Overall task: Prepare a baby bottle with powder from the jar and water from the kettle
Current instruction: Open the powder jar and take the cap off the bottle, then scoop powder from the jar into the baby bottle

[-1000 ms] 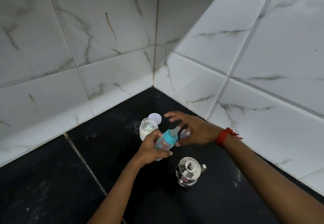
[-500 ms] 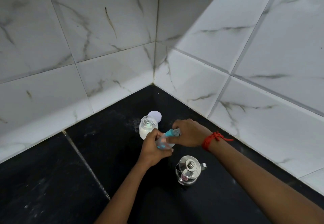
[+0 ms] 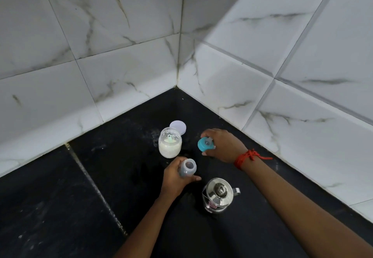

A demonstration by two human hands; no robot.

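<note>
My left hand (image 3: 176, 179) grips the clear baby bottle (image 3: 188, 168), upright on the black counter with its mouth uncovered. My right hand (image 3: 223, 145) holds the teal nipple cap (image 3: 204, 144) low over the counter, to the right of the jar and apart from the bottle. The glass jar (image 3: 170, 145) of white powder stands without its lid behind the bottle, a pale green scoop (image 3: 170, 139) resting in it. Its white lid (image 3: 178, 126) lies just behind it. The steel kettle (image 3: 218, 195), lid on, stands right of my left hand.
The black stone counter (image 3: 80, 197) runs into a corner of white marble-look wall tiles (image 3: 121, 76). A grout seam (image 3: 96, 191) crosses the counter on the left. White powder is dusted on the counter around the jar. A red thread is tied around my right wrist (image 3: 246, 157).
My right hand closed on the teal cap, took it off the bottle and carried it to the right. My left hand has set the bottle upright.
</note>
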